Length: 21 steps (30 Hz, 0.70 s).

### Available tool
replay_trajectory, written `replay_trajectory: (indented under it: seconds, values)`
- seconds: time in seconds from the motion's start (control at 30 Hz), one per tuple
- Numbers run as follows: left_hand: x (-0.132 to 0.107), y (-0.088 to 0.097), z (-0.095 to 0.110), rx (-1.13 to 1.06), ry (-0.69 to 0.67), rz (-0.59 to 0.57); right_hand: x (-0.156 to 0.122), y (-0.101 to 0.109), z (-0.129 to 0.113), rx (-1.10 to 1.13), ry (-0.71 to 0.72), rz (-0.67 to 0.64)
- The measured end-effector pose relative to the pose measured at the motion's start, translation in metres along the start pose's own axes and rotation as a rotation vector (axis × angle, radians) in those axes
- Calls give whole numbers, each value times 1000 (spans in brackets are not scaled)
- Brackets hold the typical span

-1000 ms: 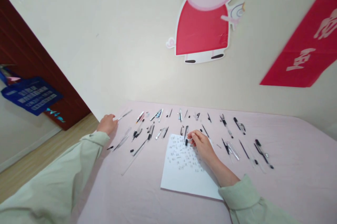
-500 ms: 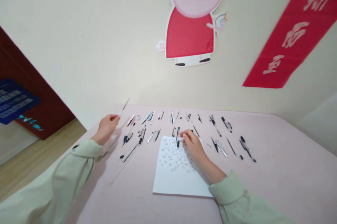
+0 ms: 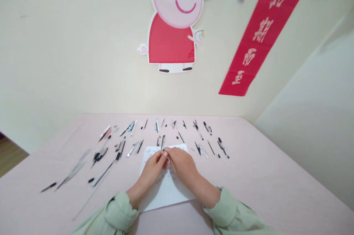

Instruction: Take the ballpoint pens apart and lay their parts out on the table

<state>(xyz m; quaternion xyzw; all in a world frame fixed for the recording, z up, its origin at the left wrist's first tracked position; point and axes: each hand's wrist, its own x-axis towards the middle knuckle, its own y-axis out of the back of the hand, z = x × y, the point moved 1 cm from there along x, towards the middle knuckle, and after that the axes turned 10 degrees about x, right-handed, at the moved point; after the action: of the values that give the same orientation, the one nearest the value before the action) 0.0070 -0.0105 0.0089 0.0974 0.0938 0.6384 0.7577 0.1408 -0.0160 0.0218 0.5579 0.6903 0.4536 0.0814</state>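
Note:
My left hand (image 3: 151, 170) and my right hand (image 3: 184, 165) meet over a sheet of paper (image 3: 166, 196) with handwriting. Thumbs and fingertips are pinched together. Whatever lies between them is hidden by the fingers. Just beyond the fingertips, a thin black pen part (image 3: 162, 141) lies at the paper's top edge. A short black piece (image 3: 158, 141) is beside it. To the left of my left hand lie a long black pen refill (image 3: 106, 172) and a small black cap (image 3: 91, 180).
Disassembled pens lie in two rows across the pink tablecloth (image 3: 249, 190), including a black pen group (image 3: 222, 147) at right. Translucent pen parts (image 3: 73, 174) and a black-ended piece (image 3: 49, 187) lie at left. Behind the table stands a wall with a pig cutout (image 3: 171, 39) and red banner (image 3: 257, 39).
My left hand has come in from the left, where it held up a slender clear pen part, to meet my right hand over the paper. The view has turned to the right.

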Motion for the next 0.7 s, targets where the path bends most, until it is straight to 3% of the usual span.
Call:
replay_trajectory:
  seconds: [0.1, 0.2, 0.3, 0.43, 0.7]
  values:
    - [-2, -5, -6, -58, -57, -17, 0, 1, 11, 591, -288, 101]
    - [-6, -8, -11, -46, -89, -27, 5, -3, 18, 1252, -600, 105]
    - [-8, -10, -14, 16, -115, -45, 10, -5, 24, 1667, -703, 114]
    - [-10, -11, -13, 208, -191, -124, 14, -3, 31, 1866, -696, 109]
    - [-16, -12, -9, 470, -287, -185, 13, 2, 37, 1973, -624, 242]
